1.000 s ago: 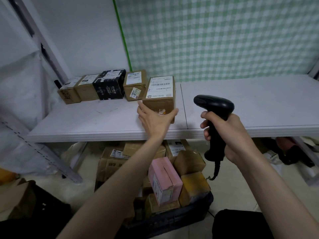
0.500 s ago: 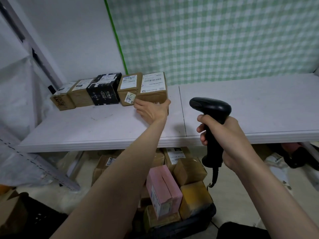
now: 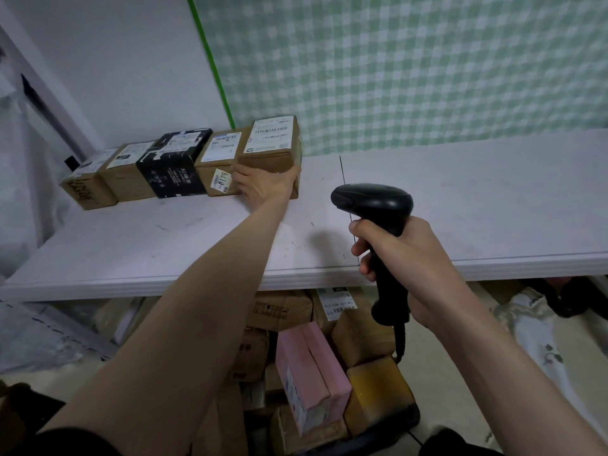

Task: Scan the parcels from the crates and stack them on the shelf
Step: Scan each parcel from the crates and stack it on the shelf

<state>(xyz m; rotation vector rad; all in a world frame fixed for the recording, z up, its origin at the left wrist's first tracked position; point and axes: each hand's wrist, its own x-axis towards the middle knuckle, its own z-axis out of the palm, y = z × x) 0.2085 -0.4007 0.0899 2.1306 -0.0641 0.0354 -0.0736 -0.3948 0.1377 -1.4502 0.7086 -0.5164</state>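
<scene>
Five parcels now line the shelf (image 3: 460,199) — left hand (image 3: 263,185) has pushed the brown parcel (image 3: 273,149) flush, still gripping it.

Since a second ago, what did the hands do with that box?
The left hand pushed the brown parcel back along the shelf until it joined the row beside the labelled box, and still holds it. The right hand kept gripping the scanner; the other boxes stayed put.
</scene>
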